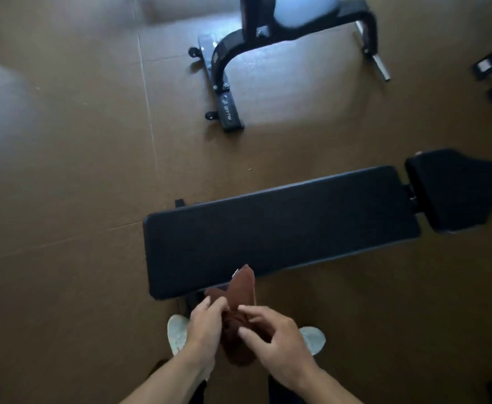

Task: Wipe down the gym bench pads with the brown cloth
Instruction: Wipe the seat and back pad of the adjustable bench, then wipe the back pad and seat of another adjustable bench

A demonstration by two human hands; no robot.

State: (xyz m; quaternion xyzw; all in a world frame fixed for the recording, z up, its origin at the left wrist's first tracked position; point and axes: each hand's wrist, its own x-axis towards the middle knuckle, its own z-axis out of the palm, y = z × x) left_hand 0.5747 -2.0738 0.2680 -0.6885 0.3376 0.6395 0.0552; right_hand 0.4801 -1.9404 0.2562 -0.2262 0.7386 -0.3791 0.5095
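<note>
Nearest, the left hand (205, 326) and right hand (277, 342) both pinch the bunched brown cloth (239, 313), held in the air above two pale shoes (176, 330). Its upper tip overlaps the near edge of the long bench pad (282, 225). A smaller seat pad (457, 191) lies at the right end. Farther on the brown floor (64, 170) stands a black machine frame (268, 39).

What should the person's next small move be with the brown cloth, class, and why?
Probably lower the brown cloth onto the near edge of the long bench pad. Both the left hand and the right hand grip it bunched in the air, just short of the pad, so no wiping has begun yet.
</note>
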